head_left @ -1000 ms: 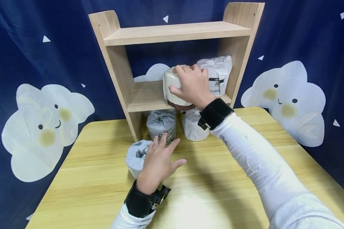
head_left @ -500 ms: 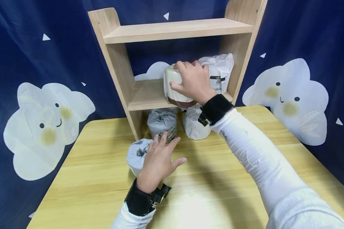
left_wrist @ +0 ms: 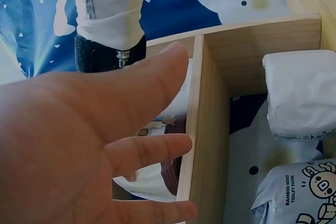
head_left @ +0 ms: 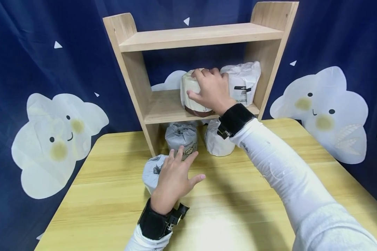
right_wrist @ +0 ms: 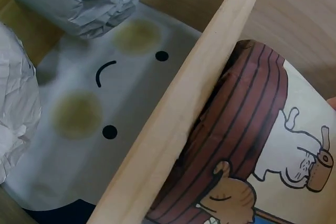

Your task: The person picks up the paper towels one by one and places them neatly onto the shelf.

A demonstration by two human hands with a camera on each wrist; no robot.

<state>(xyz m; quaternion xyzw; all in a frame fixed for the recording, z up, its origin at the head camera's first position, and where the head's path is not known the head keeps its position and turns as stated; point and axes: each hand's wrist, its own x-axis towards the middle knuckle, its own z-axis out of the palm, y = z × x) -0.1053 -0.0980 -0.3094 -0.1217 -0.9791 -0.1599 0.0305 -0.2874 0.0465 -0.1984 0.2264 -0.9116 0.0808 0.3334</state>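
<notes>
My right hand [head_left: 213, 90] grips a wrapped toilet paper roll [head_left: 190, 92] from above, fingers over its top and thumb on its near side. The roll is cream with a brown band and stands at the front edge of the middle shelf [head_left: 163, 108]. In the right wrist view its brown band [right_wrist: 241, 103] lies along the shelf's edge. My left hand [head_left: 175, 177] is held with fingers spread, holding nothing. It partly covers a pale grey wrapped roll [head_left: 150, 174] on the table. Beyond its fingertips stands a grey printed toilet paper roll [head_left: 180, 134].
A white wrapped roll [head_left: 243, 83] stands at the right end of the middle shelf, beside my right hand. Below, a white wrapped roll [head_left: 218, 141] sits on the table [head_left: 113, 181]. The wooden rack's top board [head_left: 201, 36] runs above my right hand.
The cream and brown roll has moved slightly back onto the middle shelf with my right hand around it. The left hand stays nearly still. The head view has shifted a little.
</notes>
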